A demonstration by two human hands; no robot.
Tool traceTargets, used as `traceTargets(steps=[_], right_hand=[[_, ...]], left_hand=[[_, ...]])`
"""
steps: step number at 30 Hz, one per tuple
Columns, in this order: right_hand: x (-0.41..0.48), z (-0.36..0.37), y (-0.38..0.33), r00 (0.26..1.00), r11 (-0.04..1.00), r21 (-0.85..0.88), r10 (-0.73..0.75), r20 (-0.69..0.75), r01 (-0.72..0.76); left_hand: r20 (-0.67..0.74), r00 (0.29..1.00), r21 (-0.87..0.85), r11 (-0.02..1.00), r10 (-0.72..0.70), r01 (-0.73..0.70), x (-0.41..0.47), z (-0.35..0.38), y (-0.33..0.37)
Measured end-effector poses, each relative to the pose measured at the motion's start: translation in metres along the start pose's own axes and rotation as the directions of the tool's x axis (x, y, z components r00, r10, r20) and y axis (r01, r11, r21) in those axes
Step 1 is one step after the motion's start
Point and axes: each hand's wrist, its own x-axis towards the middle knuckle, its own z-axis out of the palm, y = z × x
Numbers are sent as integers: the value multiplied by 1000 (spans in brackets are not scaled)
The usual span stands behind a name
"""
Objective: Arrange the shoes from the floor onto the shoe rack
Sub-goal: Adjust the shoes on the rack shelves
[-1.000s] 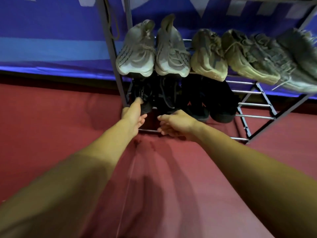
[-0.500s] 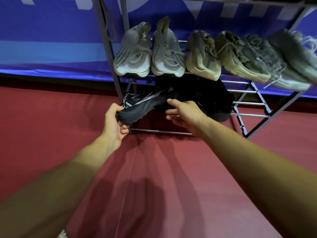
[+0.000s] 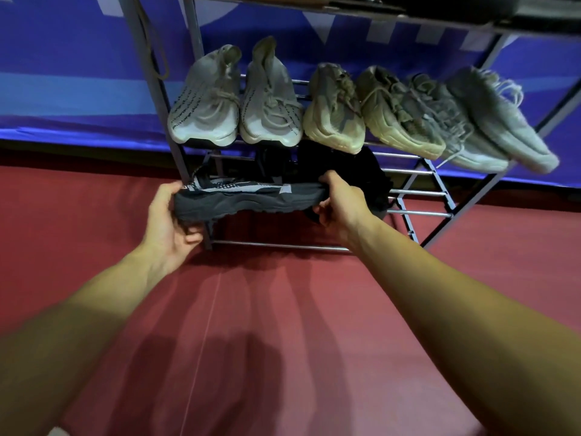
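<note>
Before the rack, the dark shoe shows white-speckled knit.

Non-task items in your view:
- 10 to 2 o'clock: blue backdrop, with a paler blue band across it and white shapes along the top.
- 11 o'clock: tan cord, hanging in a loop.
- 7 o'clock: small white item, cut off by the frame edge.

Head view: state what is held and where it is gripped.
One dark shoe, held sideways: the left hand grips one end, the right hand the other end.
</note>
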Motion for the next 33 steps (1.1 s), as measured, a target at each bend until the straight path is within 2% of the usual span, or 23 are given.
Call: traceTargets(steps=[4, 9, 14, 17, 24, 26, 29, 33], right_hand=[[-3, 0, -5, 997, 994, 113, 6, -83, 3], [-1, -8, -7, 985, 988, 155, 17, -172, 10], [-2, -9, -3, 987, 946, 324, 71, -145, -21], [-10, 0, 0, 996, 919, 390, 78, -35, -59], [-28, 23, 14, 968, 935, 330, 43, 246, -126], [-29, 25, 19, 959, 954, 271, 48, 278, -126], [-29, 29, 25, 954, 993, 94, 45, 295, -76], [-29, 34, 31, 944, 993, -75, 110, 310, -91]], left_hand=[[-62, 996, -69, 996, -57, 53, 4, 10, 0], [29, 989, 106, 985, -143, 139, -1, 22, -16], [132, 981, 213, 971, -142, 112, -8, 46, -16], [167, 977, 216, 972, -129, 92, -14, 64, -16], [173, 980, 194, 979, -97, 63, -17, 93, -13], [110, 991, 195, 980, -72, 50, -15, 93, -13], [21, 997, 153, 986, -68, 64, -10, 86, -11], [-120, 992, 81, 995, -47, 57, -1, 70, -3]])
